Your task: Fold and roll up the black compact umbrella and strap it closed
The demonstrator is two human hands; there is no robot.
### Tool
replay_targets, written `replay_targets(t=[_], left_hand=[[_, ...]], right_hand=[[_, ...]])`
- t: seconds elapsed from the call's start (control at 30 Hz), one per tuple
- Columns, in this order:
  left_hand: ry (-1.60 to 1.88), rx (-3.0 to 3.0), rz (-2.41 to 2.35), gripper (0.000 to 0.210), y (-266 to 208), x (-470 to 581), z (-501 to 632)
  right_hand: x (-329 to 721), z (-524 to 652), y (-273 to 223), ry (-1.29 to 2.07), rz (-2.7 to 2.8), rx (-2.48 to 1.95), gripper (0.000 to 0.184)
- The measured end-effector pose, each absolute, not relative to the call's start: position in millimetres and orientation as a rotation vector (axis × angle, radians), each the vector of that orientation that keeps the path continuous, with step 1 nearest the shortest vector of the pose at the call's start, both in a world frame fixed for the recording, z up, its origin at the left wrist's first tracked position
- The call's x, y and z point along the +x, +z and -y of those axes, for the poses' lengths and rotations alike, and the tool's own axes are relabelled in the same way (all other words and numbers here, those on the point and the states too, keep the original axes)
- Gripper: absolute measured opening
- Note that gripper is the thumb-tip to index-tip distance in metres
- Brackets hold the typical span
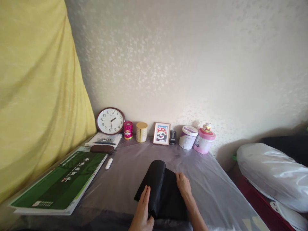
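Observation:
A black sheet of soft material (172, 195), its exact kind unclear, lies near the front edge of the table with its left part curled over into a loose roll (157, 179). My left hand (143, 210) grips the lower left of the roll, fingers together along its side and thumb at its near end. At the sheet's right edge, my right hand (184, 186) has its fingers closed on the material. Part of the sheet behind the left fingers is hidden.
A grey cover (130, 179) lies over the table. On the left are a large green book (79, 173), a brown case (102, 149) and a small white object (109, 163). Along the wall stand a clock (111, 121), tins (141, 132), a picture frame (161, 133) and tubs (189, 138).

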State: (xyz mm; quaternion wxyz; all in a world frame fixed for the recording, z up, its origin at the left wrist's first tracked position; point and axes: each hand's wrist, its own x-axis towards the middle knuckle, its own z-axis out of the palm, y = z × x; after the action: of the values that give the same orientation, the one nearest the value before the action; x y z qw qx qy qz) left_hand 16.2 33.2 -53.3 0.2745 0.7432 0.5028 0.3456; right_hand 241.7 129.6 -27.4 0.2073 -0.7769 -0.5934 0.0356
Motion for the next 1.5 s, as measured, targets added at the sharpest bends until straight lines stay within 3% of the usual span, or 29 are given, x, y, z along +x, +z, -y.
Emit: replay_targets(t=[0.3, 0.53, 0.77, 1.17, 1.4, 1.5], left_hand=[[0.735, 2.187, -1.520, 0.106, -58, 30, -29], [0.673, 2.225, -1.603, 0.101, -58, 34, -29], [0.699, 2.231, -1.577, 0.094, -63, 35, -32], [0.576, 2.289, -1.674, 0.081, -65, 32, -30], [0.684, 2.240, -1.906, 0.065, -67, 22, -11], [0.758, 2.439, -1.945, 0.069, -55, 28, -7]], right_hand=[[234, -138, -1, 0.344, 1.433, -1.942, 0.036], [193, -147, 18, 0.867, 1.067, -1.646, 0.023], [163, -156, 13, 1.024, 0.989, -1.611, 0.017], [153, -157, 7, 1.050, 1.223, -1.562, 0.015], [153, -133, 13, 0.668, 1.760, -1.515, 0.016], [151, -126, 13, 0.533, 1.880, -1.457, 0.015]])
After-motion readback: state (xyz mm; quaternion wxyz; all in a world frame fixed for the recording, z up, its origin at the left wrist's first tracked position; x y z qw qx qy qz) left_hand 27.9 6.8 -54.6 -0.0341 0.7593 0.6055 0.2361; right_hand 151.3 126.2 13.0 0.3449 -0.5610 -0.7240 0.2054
